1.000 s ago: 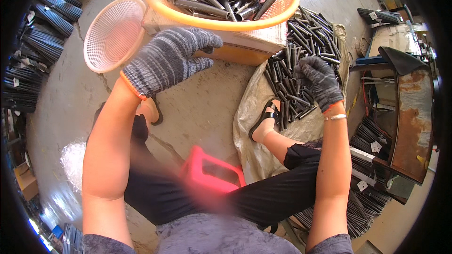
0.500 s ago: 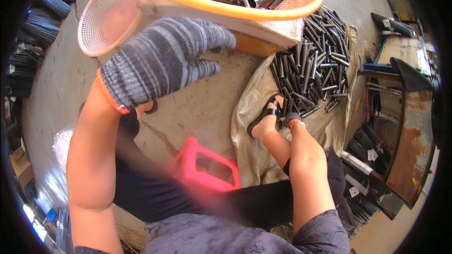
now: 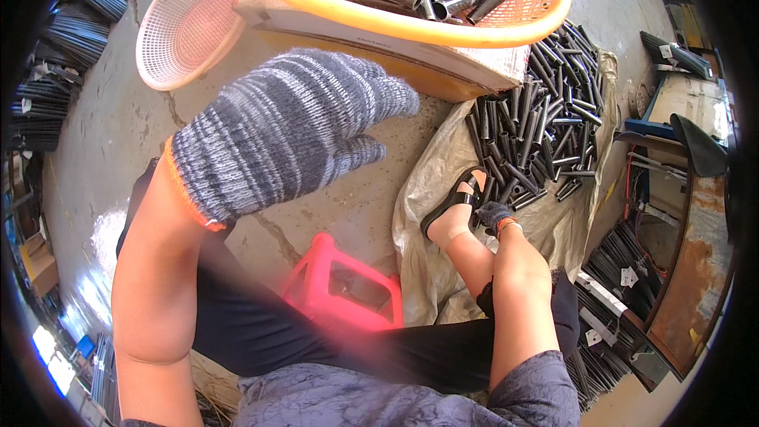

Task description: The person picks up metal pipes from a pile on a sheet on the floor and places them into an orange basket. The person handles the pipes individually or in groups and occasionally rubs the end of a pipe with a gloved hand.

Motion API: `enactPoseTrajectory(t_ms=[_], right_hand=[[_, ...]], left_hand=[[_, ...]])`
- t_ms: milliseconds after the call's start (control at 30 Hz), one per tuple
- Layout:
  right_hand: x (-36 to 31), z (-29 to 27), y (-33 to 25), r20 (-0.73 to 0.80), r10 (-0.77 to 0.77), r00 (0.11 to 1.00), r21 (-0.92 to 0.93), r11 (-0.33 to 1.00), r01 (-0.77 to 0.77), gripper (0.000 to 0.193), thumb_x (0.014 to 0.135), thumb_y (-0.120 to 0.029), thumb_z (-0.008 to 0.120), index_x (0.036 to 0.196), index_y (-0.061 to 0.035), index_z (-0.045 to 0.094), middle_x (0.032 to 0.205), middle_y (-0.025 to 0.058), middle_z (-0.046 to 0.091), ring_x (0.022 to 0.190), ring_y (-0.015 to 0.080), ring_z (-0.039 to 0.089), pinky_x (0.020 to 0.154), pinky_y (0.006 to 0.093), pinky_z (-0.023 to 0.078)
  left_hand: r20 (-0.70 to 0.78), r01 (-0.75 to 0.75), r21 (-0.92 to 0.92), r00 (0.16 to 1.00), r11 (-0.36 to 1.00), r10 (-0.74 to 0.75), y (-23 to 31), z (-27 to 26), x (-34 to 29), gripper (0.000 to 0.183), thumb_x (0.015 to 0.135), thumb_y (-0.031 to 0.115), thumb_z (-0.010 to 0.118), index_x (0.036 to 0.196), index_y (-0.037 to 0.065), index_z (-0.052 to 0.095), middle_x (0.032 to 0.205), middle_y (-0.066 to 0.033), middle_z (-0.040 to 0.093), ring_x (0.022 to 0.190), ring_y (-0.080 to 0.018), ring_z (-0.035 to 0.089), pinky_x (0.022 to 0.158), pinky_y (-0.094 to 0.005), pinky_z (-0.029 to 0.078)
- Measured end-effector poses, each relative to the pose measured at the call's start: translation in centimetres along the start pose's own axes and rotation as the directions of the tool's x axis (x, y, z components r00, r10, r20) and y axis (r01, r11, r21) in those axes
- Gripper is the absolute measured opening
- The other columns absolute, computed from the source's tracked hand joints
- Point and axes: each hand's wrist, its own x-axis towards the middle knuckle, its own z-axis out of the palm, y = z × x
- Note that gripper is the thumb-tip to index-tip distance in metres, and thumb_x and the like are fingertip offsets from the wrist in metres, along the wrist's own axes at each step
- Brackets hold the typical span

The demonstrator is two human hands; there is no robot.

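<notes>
My left hand, in a grey striped knit glove with an orange cuff, is raised in front of the box. Its fingers stretch out to the right, thumb apart, and nothing shows between them. My right hand, in a dark glove with an orange cuff, hangs low beside my sandalled foot. Its fingers are small and partly hidden, so I cannot make out what it holds, if anything. Just past it, a heap of short dark metal tubes lies on a tan woven sheet.
An orange-rimmed basket of tubes stands on a cardboard box. Left of it is a pale plastic basket. A pink stool is between my legs. Long rods are stacked at left; a rusty metal frame stands at right.
The view has shifted a little, so the baskets and tube heap sit farther right and lower. My left hand looks slightly larger and lower, still spread. My right hand stays by the foot.
</notes>
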Motion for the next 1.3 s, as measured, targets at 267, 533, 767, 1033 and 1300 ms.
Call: enactPoseTrajectory(t_ms=[267, 533, 767, 1033, 1300], right_hand=[[-0.4, -0.5, -0.2, -0.021, 0.016, 1.000, 0.059, 0.998, -0.015, 0.031, 0.086, -0.032, 0.065, 0.102, -0.0055, 0.067, 0.094, 0.0107, 0.068, 0.085, 0.0282, 0.064, 0.081, 0.0349, 0.052], [-0.1, -1.5, -0.5, -0.028, 0.039, 0.999, 0.187, 0.982, -0.033, 0.029, 0.086, -0.030, 0.064, 0.102, -0.0056, 0.067, 0.093, 0.0098, 0.068, 0.084, 0.0273, 0.064, 0.081, 0.0339, 0.051], [-1.4, -4.6, 0.0, 0.179, 0.033, 0.983, 0.866, 0.469, -0.173, 0.028, 0.086, -0.028, 0.064, 0.102, -0.0057, 0.066, 0.091, 0.0090, 0.068, 0.084, 0.0265, 0.063, 0.082, 0.0329, 0.051], [-15.6, -9.1, -11.3, -0.297, -0.488, 0.821, 0.868, -0.497, 0.018, 0.021, 0.091, -0.013, 0.060, 0.112, -0.0102, 0.060, 0.101, 0.0068, 0.063, 0.092, 0.0199, 0.060, 0.085, 0.0324, 0.052], [-32.7, -13.3, -17.3, -0.444, -0.799, 0.406, 0.645, 0.030, 0.764, 0.014, 0.083, -0.003, 0.068, 0.096, -0.0015, 0.065, 0.082, 0.0006, 0.066, 0.080, 0.0110, 0.059, 0.077, 0.0270, 0.049]], left_hand=[[-0.022, -0.057, 0.062, 0.998, 0.996, 0.059, -0.9, -0.1, -0.7, 0.037, 0.079, 0.016, 0.069, 0.114, 0.007, 0.062, 0.106, -0.0152, 0.064, 0.098, -0.0324, 0.060, 0.088, -0.0403, 0.048], [0.000, -0.027, 0.030, 1.000, 0.999, 0.027, -0.8, -0.3, -1.0, 0.035, 0.081, 0.017, 0.068, 0.114, 0.006, 0.062, 0.105, -0.0157, 0.064, 0.098, -0.0325, 0.060, 0.088, -0.0399, 0.048], [0.016, -0.023, 0.036, 1.000, 0.999, 0.022, -0.6, -0.5, -1.2, 0.034, 0.082, 0.019, 0.067, 0.113, 0.005, 0.062, 0.105, -0.0162, 0.064, 0.098, -0.0326, 0.061, 0.088, -0.0396, 0.048], [-0.053, 0.044, 0.005, 0.998, 0.999, -0.044, -1.7, 0.5, -1.3, 0.027, 0.086, 0.024, 0.059, 0.102, 0.004, 0.065, 0.093, -0.0199, 0.066, 0.092, -0.0350, 0.062, 0.083, -0.0424, 0.048], [-0.072, -0.129, -0.550, 0.992, 0.825, 0.107, -1.2, 2.8, 2.1, 0.022, 0.090, 0.024, 0.059, 0.094, 0.004, 0.066, 0.090, -0.0125, 0.066, 0.084, -0.0252, 0.062, 0.078, -0.0332, 0.048]])
